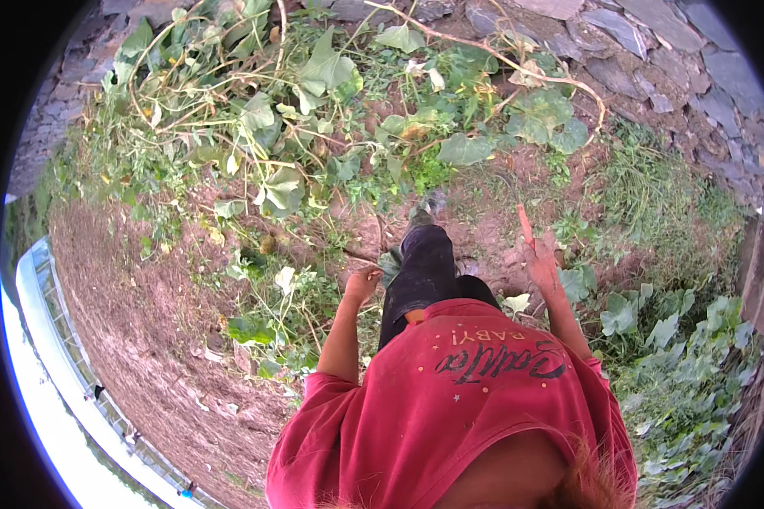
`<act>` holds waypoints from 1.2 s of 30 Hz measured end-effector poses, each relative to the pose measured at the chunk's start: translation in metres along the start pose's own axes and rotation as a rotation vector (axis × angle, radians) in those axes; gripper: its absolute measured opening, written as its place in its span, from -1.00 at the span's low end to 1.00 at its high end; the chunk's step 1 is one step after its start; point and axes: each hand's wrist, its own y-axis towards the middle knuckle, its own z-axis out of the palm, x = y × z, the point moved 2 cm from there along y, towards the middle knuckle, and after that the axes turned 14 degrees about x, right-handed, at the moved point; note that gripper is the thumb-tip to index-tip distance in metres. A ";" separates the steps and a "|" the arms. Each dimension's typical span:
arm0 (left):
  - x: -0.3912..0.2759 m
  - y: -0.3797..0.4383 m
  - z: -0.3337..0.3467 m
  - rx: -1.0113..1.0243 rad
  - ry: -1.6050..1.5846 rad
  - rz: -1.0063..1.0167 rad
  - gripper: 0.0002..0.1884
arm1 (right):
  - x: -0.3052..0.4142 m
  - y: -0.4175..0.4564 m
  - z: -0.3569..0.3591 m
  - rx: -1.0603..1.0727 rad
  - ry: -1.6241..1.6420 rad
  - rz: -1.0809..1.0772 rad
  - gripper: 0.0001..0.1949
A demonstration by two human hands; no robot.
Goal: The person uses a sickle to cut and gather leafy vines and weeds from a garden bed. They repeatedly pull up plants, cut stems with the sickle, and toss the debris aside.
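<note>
My right hand (540, 254) is closed around the orange handle of a sickle (524, 223); its thin dark curved blade points away from me over the soil, partly hard to make out. My left hand (364, 283) is beside my left knee, fingers curled, close to a green leaf (389, 266); whether it grips a stem cannot be told. Ahead of both hands lies a tangle of squash-like vines (274, 121) with broad, partly wilted leaves. A long bare vine stem (484, 48) arches over the far right part of it.
A dry stone wall (617, 70) runs along the far side and right. Leafy vines (681, 356) grow at the right. Bare brown soil (165, 331) stretches to the left, with a long white-roofed structure (44, 286) beyond. My shoe (421, 216) rests on the ground near low weeds.
</note>
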 end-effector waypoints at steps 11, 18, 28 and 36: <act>0.079 0.073 -0.079 0.048 0.266 -0.166 -0.74 | -0.141 -0.135 -0.010 -0.275 0.379 0.501 -0.71; -0.116 0.092 -0.075 -0.176 0.139 0.293 -0.79 | -0.172 -0.199 0.075 -0.172 0.725 0.746 -0.74; 0.036 -0.044 0.015 -0.436 0.108 -0.098 -0.86 | -0.201 -0.039 0.044 0.068 0.154 0.229 -0.76; 0.141 -0.144 0.068 -0.807 -0.187 -0.427 -0.77 | -0.102 0.047 -0.015 0.018 -0.280 -0.071 -0.73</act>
